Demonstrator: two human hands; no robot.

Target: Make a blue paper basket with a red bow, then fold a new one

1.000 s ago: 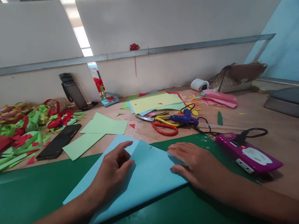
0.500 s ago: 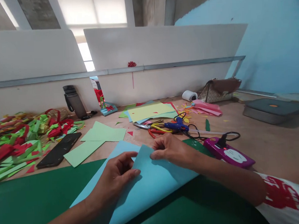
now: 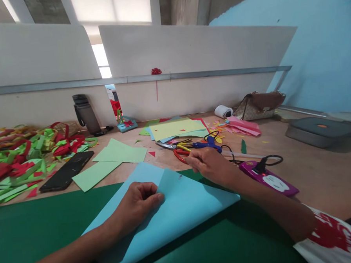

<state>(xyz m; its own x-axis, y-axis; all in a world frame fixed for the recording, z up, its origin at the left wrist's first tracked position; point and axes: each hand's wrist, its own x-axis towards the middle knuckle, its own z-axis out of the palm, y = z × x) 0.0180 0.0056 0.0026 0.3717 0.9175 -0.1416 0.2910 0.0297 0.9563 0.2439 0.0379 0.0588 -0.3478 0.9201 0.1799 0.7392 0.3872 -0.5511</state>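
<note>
Two hands at work over a green mat (image 3: 36,229), with blue paper (image 3: 182,213) lying folded on it, one corner toward the far edge. Left hand (image 3: 138,204): thumb and fingers closed on the edge of the paper's upper flap. Right hand (image 3: 211,165): fingers bent, fingertips at the red scissors (image 3: 180,156) and a yellow handle (image 3: 183,147) just beyond the mat; could not tell whether they gripped either.

The far side was crowded. A blue glue gun (image 3: 208,144) lay right behind the right hand, partly hidden by it, close against the scissors and handle. Its surroundings held looped black cable, near a purple power strip (image 3: 269,179) with a plug in it. The right forearm crossed between that strip and the paper.

Left of the tools: pale green sheets (image 3: 117,152), overlapping, then a black phone (image 3: 66,171) and a heap of red and green paper pieces (image 3: 32,158). Behind, along the worktop (image 3: 321,175): a dark bottle (image 3: 87,114), a stack topped by a yellow sheet (image 3: 172,128), pink paper (image 3: 242,126), a white roll (image 3: 223,111), a handbag (image 3: 259,103). Far right, a grey case (image 3: 319,131).
</note>
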